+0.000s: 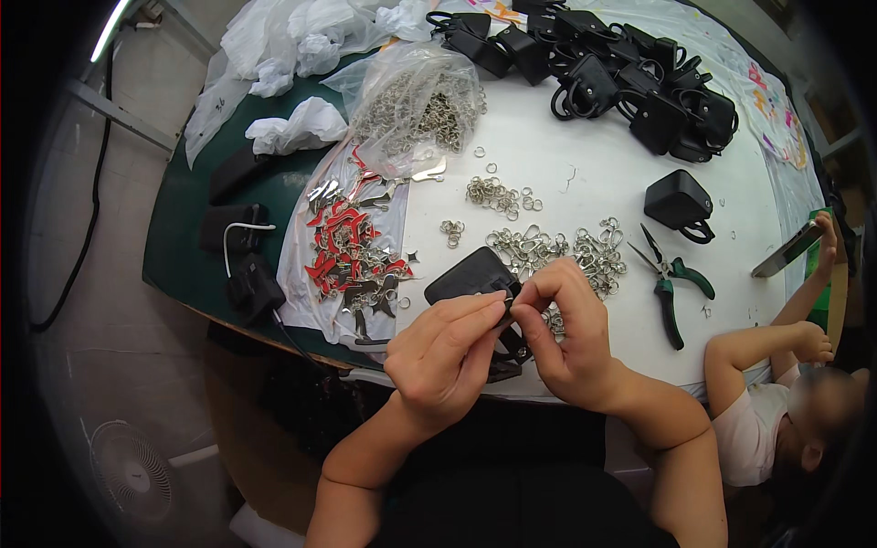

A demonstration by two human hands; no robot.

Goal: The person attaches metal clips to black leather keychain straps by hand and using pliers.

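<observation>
A small black case (470, 274) lies slanted on the table's front edge, with a black strap at its near end. My left hand (443, 352) is closed at that end, its fingers pressed together by the strap. My right hand (574, 338) pinches thumb against forefinger at the same spot. Whatever small piece sits between the fingertips is mostly hidden. Just beyond my hands lie heaps of silver clasps (598, 258) and loose metal rings (498, 195). To the right, pliers (670, 285) with green and black handles rest with their jaws apart.
Red and silver charms (347, 247) spread at left, below a clear bag (420, 114) of rings. Many black cases (621, 82) pile up at the back; another case (678, 201) stands at right. Beside me, a person (763, 411) holds a phone (787, 248) over the table edge.
</observation>
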